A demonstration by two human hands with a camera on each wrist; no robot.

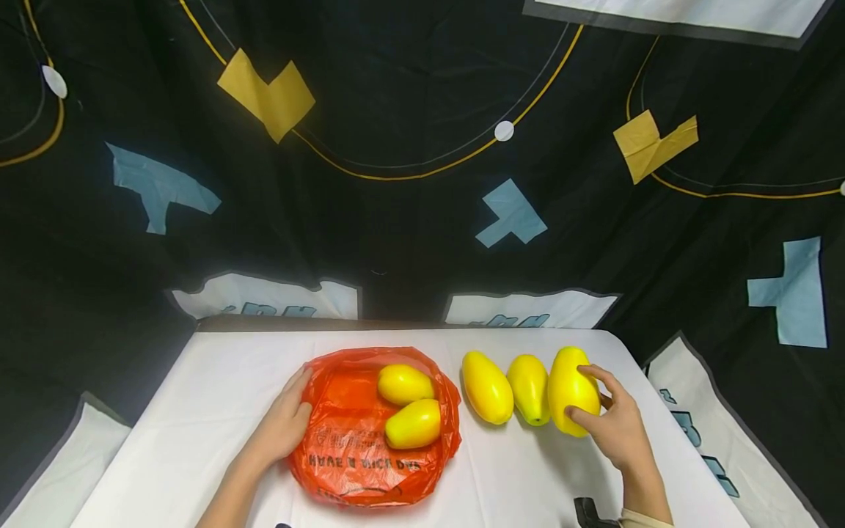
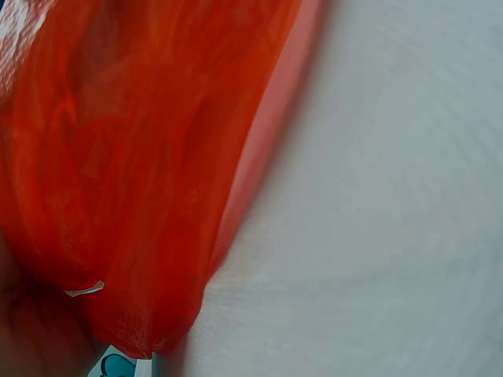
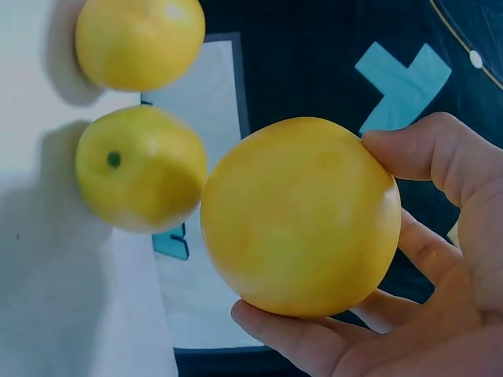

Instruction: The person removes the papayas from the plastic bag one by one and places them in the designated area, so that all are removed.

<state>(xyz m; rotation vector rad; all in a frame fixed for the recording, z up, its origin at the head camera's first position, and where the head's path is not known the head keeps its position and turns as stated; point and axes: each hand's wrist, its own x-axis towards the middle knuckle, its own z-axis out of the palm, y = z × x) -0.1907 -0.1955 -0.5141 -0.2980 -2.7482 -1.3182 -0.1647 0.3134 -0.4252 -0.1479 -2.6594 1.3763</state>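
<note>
A red plastic bag [image 1: 356, 469] lies spread on the white table, with two yellow papayas [image 1: 412, 424] on its right half. My left hand [image 1: 284, 418] grips the bag's left edge; in the left wrist view the red plastic [image 2: 149, 181] fills the left side and most of that hand is out of frame. On the right, my right hand [image 1: 617, 425] holds a yellow papaya [image 1: 569, 392] between thumb and fingers, also seen as a large papaya [image 3: 299, 220] in the right wrist view. Beside it are a greener-tipped papaya [image 1: 529, 389] and another papaya [image 1: 487, 387].
The white table [image 1: 198, 411] ends at a back edge below a black cloth [image 1: 396, 242]. Yellow tape [image 1: 271, 95] and blue tape [image 1: 511, 213] are stuck on that cloth. A black object [image 1: 590, 513] sits by the right wrist.
</note>
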